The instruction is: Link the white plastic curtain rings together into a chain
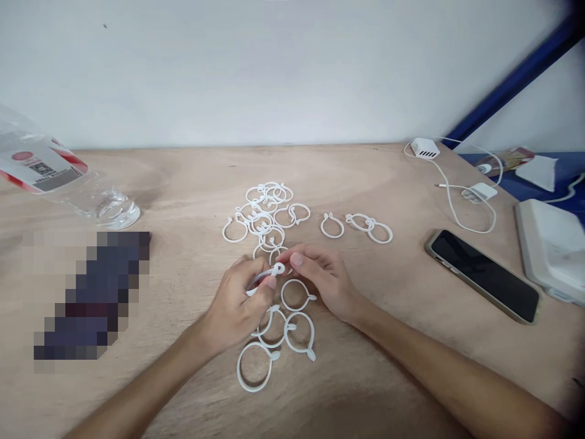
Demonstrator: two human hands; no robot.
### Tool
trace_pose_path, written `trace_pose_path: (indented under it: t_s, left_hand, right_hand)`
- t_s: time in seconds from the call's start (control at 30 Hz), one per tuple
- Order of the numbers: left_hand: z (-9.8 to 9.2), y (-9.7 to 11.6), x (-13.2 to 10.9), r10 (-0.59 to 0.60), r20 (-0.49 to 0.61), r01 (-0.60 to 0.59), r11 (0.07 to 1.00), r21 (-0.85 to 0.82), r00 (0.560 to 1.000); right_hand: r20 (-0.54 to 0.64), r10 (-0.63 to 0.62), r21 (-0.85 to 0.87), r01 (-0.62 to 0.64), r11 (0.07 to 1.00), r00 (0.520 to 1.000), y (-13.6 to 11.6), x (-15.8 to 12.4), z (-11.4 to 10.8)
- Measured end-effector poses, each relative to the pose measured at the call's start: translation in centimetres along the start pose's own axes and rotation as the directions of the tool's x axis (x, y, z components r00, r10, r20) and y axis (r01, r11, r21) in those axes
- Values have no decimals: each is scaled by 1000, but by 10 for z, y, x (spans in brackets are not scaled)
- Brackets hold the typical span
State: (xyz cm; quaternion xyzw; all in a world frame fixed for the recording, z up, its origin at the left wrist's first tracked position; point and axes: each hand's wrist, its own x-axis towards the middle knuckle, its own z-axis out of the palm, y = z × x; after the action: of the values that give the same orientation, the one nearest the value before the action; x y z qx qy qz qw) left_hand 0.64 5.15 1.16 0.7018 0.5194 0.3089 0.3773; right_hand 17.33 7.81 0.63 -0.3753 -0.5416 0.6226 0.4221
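My left hand (242, 302) is closed around a white plastic curtain ring (261, 279), pinching it between thumb and fingers with its small eyelet (278, 269) sticking out to the right. My right hand (326, 280) is close beside that eyelet, fingers extended and thumb raised, seemingly gripping nothing; whether a fingertip touches the eyelet is hard to see. Below and between the hands lie several loose curtain rings (299, 352), some overlapping. Beyond the hands is a heap of similar rings (261, 223), its near part hidden by my fingers.
Three more rings (332, 235) lie right of the heap. At left are a clear bottle (68, 177) on its side and a blurred-out dark item (98, 292). A phone (484, 274), a white cable (450, 201) with adapters and a white device (548, 244) occupy the wooden table's (183, 177) right side.
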Motion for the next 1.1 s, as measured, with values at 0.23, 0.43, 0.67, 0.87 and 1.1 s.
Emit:
trace_pose_path:
  t_s: [0.23, 0.43, 0.67, 0.87, 1.1]
  left_hand:
    - [0, 4, 1, 32, 18, -32, 999, 23, 999]
    - [-1, -1, -1, 14, -7, -14, 1000, -27, 1000]
    - [-1, -4, -2, 35, -10, -35, 996, -85, 999]
    - [1, 0, -3, 129, -107, -116, 986, 123, 986]
    - [5, -1, -6, 268, -97, -234, 935, 266, 959]
  right_hand:
    - [24, -2, -72, 4, 997, 1000, -1, -3, 5]
    - [-189, -208, -267, 153, 951, 960, 4, 5, -13]
    - [253, -396, -683, 453, 573, 883, 8, 9, -16]
    - [89, -371, -591, 349, 728, 924, 9, 11, -19]
    - [-78, -14, -137, 4, 991, 997, -4, 9, -15]
